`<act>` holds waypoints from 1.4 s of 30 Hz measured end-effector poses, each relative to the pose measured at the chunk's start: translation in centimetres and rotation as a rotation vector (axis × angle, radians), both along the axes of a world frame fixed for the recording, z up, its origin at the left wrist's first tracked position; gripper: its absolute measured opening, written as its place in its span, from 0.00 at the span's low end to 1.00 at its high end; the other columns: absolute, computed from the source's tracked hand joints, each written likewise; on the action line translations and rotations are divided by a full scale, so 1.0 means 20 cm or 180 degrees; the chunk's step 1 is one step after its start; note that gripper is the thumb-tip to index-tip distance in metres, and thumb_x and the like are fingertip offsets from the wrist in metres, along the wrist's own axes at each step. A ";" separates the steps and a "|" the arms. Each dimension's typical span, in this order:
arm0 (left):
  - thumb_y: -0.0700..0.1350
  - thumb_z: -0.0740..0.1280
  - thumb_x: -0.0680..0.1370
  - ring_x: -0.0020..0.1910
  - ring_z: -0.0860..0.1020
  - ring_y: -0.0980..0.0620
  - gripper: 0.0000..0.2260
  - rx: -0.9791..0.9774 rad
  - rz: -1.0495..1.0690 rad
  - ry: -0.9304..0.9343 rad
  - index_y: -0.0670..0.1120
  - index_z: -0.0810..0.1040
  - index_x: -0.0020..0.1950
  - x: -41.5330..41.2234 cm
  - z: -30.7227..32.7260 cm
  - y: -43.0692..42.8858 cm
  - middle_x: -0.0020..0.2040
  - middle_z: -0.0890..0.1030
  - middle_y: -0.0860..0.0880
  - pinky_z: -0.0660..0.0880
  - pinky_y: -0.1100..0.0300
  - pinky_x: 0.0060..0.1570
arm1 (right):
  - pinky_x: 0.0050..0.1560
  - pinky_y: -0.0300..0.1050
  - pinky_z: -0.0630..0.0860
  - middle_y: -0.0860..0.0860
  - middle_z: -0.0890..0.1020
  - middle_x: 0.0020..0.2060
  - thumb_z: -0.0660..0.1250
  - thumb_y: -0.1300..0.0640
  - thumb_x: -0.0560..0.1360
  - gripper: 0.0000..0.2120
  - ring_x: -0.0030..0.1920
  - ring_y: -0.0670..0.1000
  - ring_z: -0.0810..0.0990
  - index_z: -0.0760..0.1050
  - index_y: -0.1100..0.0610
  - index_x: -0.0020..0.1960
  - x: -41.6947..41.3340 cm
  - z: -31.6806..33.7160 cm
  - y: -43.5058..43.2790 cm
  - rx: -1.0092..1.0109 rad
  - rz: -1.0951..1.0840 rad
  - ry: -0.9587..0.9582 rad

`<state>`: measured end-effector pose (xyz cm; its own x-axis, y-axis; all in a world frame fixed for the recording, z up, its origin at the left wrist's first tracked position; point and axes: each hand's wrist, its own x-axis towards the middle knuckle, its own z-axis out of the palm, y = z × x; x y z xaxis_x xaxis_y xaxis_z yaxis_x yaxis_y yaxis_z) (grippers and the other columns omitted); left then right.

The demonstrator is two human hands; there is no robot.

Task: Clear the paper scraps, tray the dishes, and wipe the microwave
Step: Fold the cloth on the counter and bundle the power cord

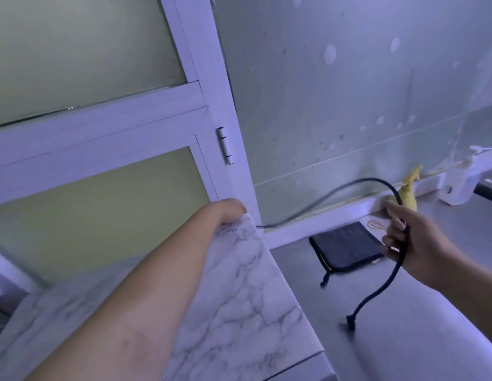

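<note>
Black cord within right hand's curled fingers; left hand's fingers hidden behind marble-patterned top, state unclear.

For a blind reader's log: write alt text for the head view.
A right hand grips a curving black cable above a grey counter, where a dark blue square fabric pad lies. The left hand reaches over the far edge of a white marble-patterned top, fingers hidden.
</note>
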<state>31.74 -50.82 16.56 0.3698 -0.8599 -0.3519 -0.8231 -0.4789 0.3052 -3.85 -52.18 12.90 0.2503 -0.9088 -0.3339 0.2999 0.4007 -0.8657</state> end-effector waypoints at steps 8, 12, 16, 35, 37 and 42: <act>0.43 0.59 0.82 0.47 0.72 0.45 0.07 -0.0361 -0.0021 0.0201 0.44 0.75 0.47 -0.03 -0.01 0.07 0.53 0.76 0.43 0.66 0.58 0.41 | 0.27 0.40 0.64 0.55 0.77 0.35 0.70 0.60 0.76 0.06 0.26 0.49 0.63 0.83 0.62 0.48 -0.10 -0.09 0.06 0.0075 0.0094 0.1668; 0.45 0.58 0.83 0.50 0.73 0.49 0.11 -0.1170 0.0347 0.0913 0.49 0.79 0.59 -0.04 0.13 0.23 0.54 0.77 0.49 0.72 0.57 0.54 | 0.21 0.37 0.64 0.54 0.79 0.29 0.67 0.62 0.76 0.07 0.19 0.47 0.62 0.82 0.65 0.45 -0.10 -0.01 0.15 0.0339 0.0369 0.1431; 0.47 0.62 0.83 0.54 0.78 0.57 0.09 -0.1739 0.0332 0.1164 0.54 0.81 0.57 -0.02 0.27 0.60 0.55 0.81 0.56 0.71 0.65 0.46 | 0.25 0.39 0.64 0.57 0.74 0.24 0.64 0.48 0.75 0.23 0.20 0.52 0.65 0.73 0.60 0.26 0.03 0.06 0.34 0.0521 0.0646 0.1343; 0.64 0.62 0.77 0.63 0.76 0.43 0.19 -0.1938 0.2502 -0.0626 0.59 0.74 0.65 0.30 -0.21 2.37 0.70 0.74 0.56 0.72 0.46 0.57 | 0.40 0.55 0.83 0.52 0.87 0.46 0.66 0.48 0.76 0.11 0.41 0.57 0.86 0.86 0.49 0.50 0.47 0.00 0.88 -0.0008 0.0574 0.0843; 0.60 0.62 0.79 0.61 0.77 0.43 0.14 -0.1970 0.2531 -0.0725 0.59 0.76 0.62 0.31 -0.21 2.35 0.69 0.74 0.59 0.72 0.47 0.54 | 0.34 0.50 0.82 0.50 0.87 0.45 0.64 0.47 0.79 0.13 0.38 0.55 0.86 0.87 0.50 0.48 0.50 0.01 0.87 -0.0014 0.0430 0.0849; 0.60 0.60 0.80 0.60 0.78 0.43 0.14 -0.2034 0.2624 -0.0659 0.58 0.78 0.59 0.47 -0.20 2.31 0.67 0.76 0.59 0.72 0.48 0.54 | 0.30 0.44 0.80 0.48 0.87 0.39 0.59 0.48 0.82 0.20 0.34 0.51 0.85 0.88 0.51 0.41 0.63 -0.03 0.88 -0.0012 0.0370 0.0633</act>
